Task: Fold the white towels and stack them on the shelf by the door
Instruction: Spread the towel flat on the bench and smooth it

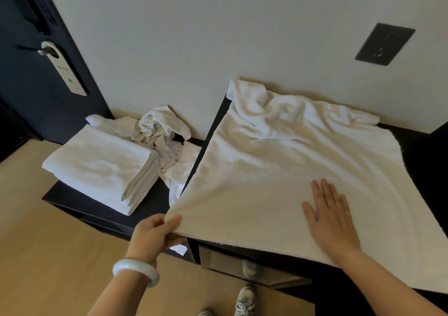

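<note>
While my left grip (155,231) pinches the white towel (278,170) at the worktop's (417,151) near-left corner, my right grip (332,221) lies flat, fingers straight, by the front edge. Carrying that corner across, edges matched, should fold it cleanly. The bunched far edge needs smoothing first. A folded stack (101,168) and crumpled towels (160,131) lie on the shelf (150,199) by the door (29,92).

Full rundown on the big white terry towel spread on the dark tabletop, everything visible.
The big white terry towel lies spread, unfolded, over the dark tabletop, soft looped cloth with shallow wrinkles. Its far edge is bunched against the pale wall. The left hand pinches its near left corner; the right hand presses flat on its near right part.
</note>
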`<state>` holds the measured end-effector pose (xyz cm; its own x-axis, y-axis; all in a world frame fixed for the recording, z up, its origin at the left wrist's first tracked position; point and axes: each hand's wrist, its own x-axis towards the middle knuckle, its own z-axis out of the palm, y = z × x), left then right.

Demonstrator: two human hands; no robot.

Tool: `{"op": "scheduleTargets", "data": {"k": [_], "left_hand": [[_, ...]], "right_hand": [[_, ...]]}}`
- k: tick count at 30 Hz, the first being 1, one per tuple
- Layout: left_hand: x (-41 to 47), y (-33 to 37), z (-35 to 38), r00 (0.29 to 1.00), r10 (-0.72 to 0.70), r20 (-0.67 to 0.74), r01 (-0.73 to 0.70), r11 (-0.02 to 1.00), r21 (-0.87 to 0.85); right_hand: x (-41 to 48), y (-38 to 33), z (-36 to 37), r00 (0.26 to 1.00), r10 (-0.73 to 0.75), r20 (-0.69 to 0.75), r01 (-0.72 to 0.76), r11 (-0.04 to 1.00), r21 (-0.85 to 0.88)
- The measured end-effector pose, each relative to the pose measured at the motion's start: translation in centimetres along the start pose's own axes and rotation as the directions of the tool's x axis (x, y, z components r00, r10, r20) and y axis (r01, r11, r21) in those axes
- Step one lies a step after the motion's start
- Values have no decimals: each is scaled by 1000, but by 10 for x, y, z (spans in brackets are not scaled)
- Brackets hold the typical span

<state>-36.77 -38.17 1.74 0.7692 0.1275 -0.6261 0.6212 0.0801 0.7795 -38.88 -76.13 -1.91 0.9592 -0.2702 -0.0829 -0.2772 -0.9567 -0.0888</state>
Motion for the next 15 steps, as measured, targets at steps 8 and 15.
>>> {"op": "scheduleTargets", "data": {"k": [8,15], "left_hand": [[56,76,26,978,169,125,-209,833,512],[111,119,82,988,68,135,-105,952,287]], "right_hand": [[1,-4,-4,1000,22,-22,-22,1000,-10],[42,6,-19,972,-48,-229,60,997,46]]}}
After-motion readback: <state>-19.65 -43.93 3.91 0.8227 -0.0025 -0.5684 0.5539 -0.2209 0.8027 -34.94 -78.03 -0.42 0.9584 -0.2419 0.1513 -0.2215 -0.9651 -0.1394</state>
